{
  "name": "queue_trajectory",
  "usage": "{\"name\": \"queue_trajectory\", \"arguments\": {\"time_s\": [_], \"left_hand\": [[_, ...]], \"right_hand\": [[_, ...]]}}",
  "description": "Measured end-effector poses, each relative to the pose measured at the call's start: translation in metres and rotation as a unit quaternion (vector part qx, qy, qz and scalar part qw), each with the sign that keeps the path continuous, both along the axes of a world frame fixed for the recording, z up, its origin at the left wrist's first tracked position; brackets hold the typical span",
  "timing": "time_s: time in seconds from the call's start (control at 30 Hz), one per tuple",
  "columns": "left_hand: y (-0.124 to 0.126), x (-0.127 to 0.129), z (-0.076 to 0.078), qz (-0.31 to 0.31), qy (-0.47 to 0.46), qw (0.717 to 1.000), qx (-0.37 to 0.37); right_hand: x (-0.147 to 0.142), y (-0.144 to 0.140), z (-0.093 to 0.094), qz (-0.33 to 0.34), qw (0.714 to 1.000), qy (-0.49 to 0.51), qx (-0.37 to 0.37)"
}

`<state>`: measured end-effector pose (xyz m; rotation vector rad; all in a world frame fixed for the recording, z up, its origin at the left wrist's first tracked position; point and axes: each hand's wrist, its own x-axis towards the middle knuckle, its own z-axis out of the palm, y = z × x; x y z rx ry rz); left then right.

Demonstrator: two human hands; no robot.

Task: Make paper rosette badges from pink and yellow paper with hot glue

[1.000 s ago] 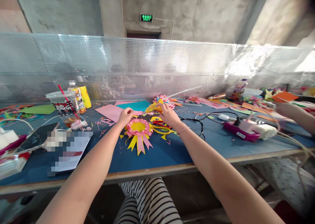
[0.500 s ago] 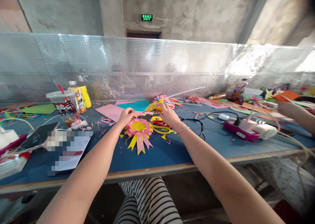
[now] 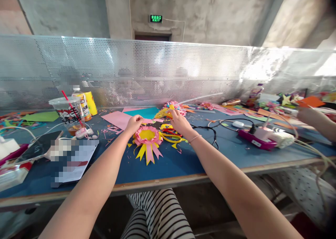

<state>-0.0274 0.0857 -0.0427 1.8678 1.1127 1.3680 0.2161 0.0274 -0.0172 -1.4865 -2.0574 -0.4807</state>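
A pink and yellow paper rosette (image 3: 148,138) with ribbon tails lies on the blue table (image 3: 168,165). My left hand (image 3: 133,123) pinches a small pink paper strip (image 3: 147,120) just beyond the rosette's far edge. My right hand (image 3: 179,121) grips a yellow glue gun (image 3: 163,113), nozzle pointing left toward that strip. Yellow-handled scissors (image 3: 172,136) lie under my right wrist, beside the rosette.
A plastic cup with a red straw (image 3: 66,113), a bottle (image 3: 82,104) and a phone (image 3: 39,146) stand left. Pink (image 3: 117,119) and teal sheets (image 3: 144,112) lie behind. A power strip (image 3: 265,139) with cables sits right, near another person's arm (image 3: 316,121). A perforated metal screen (image 3: 168,71) backs the table.
The glue gun's nozzle has edged slightly left toward the strip held by my left hand. Otherwise nothing has visibly moved.
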Motion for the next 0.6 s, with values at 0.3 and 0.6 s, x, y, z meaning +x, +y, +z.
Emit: {"name": "queue_trajectory", "arguments": {"time_s": [0.3, 0.6], "left_hand": [[0.0067, -0.0021, -0.0038, 0.004, -0.006, 1.0, 0.008], [0.0035, -0.0019, 0.0006, 0.008, -0.031, 0.999, -0.022]], "right_hand": [[-0.0017, -0.0027, 0.002, -0.003, 1.0, -0.008, -0.011], [-0.0012, -0.0013, 0.0003, -0.003, 1.0, -0.012, -0.01]]}}
